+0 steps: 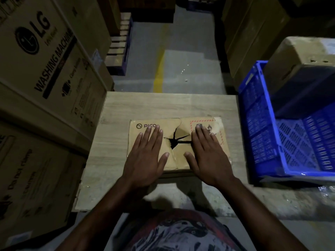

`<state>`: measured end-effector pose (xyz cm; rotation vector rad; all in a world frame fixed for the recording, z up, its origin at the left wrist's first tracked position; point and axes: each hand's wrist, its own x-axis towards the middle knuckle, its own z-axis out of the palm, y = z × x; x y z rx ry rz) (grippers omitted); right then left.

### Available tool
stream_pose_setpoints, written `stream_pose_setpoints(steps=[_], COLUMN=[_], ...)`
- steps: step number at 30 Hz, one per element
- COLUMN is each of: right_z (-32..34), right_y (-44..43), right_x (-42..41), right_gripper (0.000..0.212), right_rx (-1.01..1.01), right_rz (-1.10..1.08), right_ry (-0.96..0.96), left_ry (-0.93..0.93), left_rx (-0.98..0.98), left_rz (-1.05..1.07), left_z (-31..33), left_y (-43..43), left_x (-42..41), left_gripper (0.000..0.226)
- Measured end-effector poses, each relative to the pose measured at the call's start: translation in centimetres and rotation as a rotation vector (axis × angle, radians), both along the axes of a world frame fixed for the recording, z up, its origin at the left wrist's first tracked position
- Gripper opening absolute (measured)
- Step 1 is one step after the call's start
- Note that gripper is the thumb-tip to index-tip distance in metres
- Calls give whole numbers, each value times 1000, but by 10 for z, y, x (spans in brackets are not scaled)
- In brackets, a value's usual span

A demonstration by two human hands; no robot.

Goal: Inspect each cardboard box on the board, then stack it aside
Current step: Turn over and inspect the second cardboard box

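The light is poor, so much of this is hard to read. The cardboard box [178,160] lies flat on the wooden board [163,104], towards its right half, and its top has a ragged tear in the middle. The hole is black and I cannot see what is inside. A printed logo at the far-left corner is partly covered by fingertips, and the red-bordered label at the far-right corner (something with a flame symbol) is half hidden too. The box's sides and underside are out of my view.

The left hand [145,156] lies palm down on the left part of the lid, fingers straight and slightly spread, gripping nothing. The right hand [208,156] mirrors it on the right part, also flat, with the tear between the two thumbs.

To the right stands a blue crate [262,124], cut off by the frame edge, with a second carton [299,57] in its far end. On the left, a washing-machine carton [45,60] sits on another carton [36,178] whose print is too blurred to read.
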<state>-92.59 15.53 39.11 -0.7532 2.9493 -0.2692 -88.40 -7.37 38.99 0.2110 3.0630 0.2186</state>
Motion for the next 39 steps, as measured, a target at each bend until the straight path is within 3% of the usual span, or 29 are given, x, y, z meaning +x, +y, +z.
stream_pose_setpoints(steps=[7,13,19,24,27,32,35,39], right_z=[1,16,-5,0,8,1,-2,2], right_y=[-3,-8,-16,-14,-12,6,5,4], right_x=[-3,-34,-51,-50,-59,-79,-84,-85], right_gripper=[76,63,79,73,65,84,86,83], right_rx=[-6,-152,21,-16,-148,-28,-18,-185], right_rz=[-11,-57,-41,-52,-142,-269,-271,-358], right_ry=[-14,18,-17,-16,-10,-41,-56,-103], left_ry=[-26,-28,17,55,72,-3,-14,-17], left_rx=[-28,56,-34,-13,61,-12,6,199], left_rz=[-19,-18,-13,-32,55,205,219,313], left_z=[0,7,-4,-5,-1,4,5,10], left_y=[-1,7,16,15,9,-25,-27,-27], left_x=[-4,-27,-55,-54,-61,-74,-78,-79], left_gripper=[76,77,82,81,79,104,106,104])
